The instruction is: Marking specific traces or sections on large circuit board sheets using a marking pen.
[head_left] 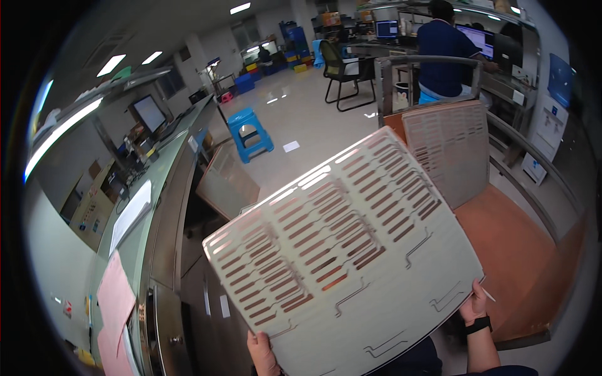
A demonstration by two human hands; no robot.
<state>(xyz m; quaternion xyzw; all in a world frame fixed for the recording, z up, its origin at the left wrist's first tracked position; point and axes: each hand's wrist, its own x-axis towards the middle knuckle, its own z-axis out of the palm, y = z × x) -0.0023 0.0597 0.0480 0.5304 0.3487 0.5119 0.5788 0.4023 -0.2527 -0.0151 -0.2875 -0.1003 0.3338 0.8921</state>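
Observation:
A large pale circuit-board panel (401,276) with rows of copper-coloured strips and thin bent traces is held tilted in front of me. My left hand (263,354) grips its lower left edge, the thumb on the face. On the right edge, near the lower corner, my right hand (475,305) is closed round the panel, with a dark band on the wrist. A thin white stick-like thing (488,293) juts out beside the right fingers; its kind is unclear. Fingers behind the panel are hidden.
Similar panels (448,150) lean upright on a metal-railed cart (511,250) with an orange-brown base. More panels (229,178) lean beside the left workbench (179,147), which bears papers. A blue stool (249,131) and black chair (348,75) stand ahead; a person (442,56) sits beyond the cart.

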